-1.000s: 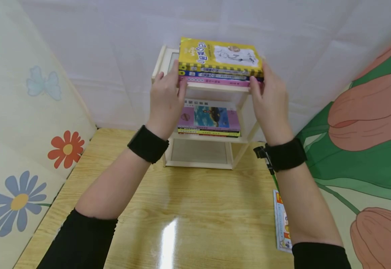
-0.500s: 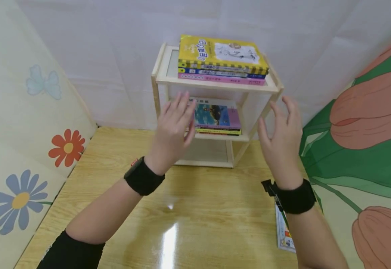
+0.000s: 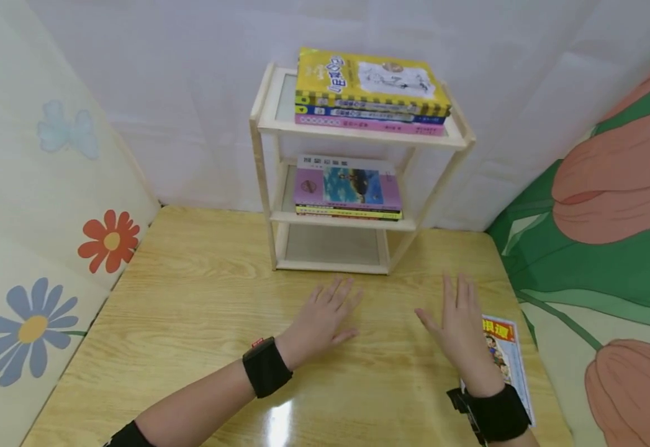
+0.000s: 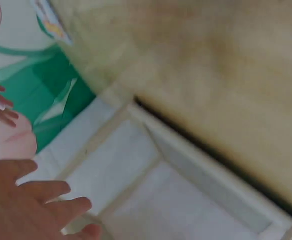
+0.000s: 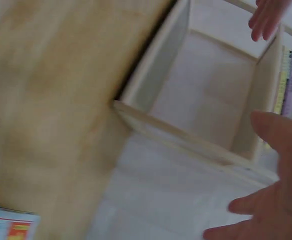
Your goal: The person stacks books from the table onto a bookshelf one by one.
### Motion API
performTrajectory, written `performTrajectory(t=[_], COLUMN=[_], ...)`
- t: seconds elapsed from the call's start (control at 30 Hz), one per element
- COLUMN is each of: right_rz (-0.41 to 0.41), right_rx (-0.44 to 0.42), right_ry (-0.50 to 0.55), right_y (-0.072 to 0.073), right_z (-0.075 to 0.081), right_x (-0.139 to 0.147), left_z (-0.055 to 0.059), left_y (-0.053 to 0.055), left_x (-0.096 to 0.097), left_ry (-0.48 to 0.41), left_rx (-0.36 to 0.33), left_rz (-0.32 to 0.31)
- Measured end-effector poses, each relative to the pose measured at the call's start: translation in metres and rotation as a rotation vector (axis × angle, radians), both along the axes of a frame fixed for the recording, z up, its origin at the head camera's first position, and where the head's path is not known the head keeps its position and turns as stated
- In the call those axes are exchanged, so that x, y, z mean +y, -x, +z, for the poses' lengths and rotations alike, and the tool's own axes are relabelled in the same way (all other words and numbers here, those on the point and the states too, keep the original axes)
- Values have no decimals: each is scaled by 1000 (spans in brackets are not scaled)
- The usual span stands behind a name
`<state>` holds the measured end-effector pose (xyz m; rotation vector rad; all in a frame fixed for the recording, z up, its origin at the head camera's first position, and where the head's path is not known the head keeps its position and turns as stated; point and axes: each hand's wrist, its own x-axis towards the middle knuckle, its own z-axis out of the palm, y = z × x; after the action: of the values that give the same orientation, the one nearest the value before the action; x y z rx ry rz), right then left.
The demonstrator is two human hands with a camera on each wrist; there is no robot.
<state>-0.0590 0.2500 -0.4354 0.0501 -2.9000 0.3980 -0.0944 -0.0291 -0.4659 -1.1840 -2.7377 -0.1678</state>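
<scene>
In the head view my left hand (image 3: 318, 323) is over the table in front of the shelf, fingers spread and holding nothing. My right hand (image 3: 460, 329) stands farther right with its fingers extended, its wrist side overlapping a blue-and-red comic book (image 3: 505, 354) that lies on the table. A small wooden shelf (image 3: 361, 138) stands at the back. On its top tier rests a stack of books, a yellow book (image 3: 380, 81) uppermost above a blue book and a pink book (image 3: 369, 124). The middle tier bears a stack topped by a purple-and-white book (image 3: 347, 183).
A wooden table (image 3: 202, 298) carries the shelf. A white cloth (image 3: 202, 112) hangs behind it. Panels painted with flowers stand on both sides, with a red flower (image 3: 110, 241) at left and pink tulips (image 3: 615, 180) at right.
Both hands held the sides of the top stack one second ago. They have let go and moved back and down toward the table, while the books stay on the top tier.
</scene>
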Motion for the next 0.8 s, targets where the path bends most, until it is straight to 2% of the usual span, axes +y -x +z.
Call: performTrajectory(t=[0.07,0.2,0.3,0.37,0.5,0.6,0.7,0.8], right_rz=[-47,-176,-286,-340,-363,-319,-314,-322], right_rx=[-107,-384,-556,-628,-708,-685,-661,-608], right_ry=[-50,-72,-56,-50,-51,-46,-26,-17], right_y=[-9,-24,-35,-41,-48,-53,-58,-55], right_z=[-15,-40,-56,-64,-73,-82,-89,-91], right_x=[5,15,25,31,40,43,45,43], left_z=[-12,-31,-44,-50,-56,-57,-57,-52], left_y=[-8,-22,-31,-35,-38,-38,-39,-39], left_x=[5,14,22,26,30,31,31,26], left_ry=[37,40,62,81,98,100,106,109], left_rx=[-56,-92,-103,-114,-110,-116,-142,-157], left_rz=[-9,-71,-123,-149,-176,-178,-181,-172])
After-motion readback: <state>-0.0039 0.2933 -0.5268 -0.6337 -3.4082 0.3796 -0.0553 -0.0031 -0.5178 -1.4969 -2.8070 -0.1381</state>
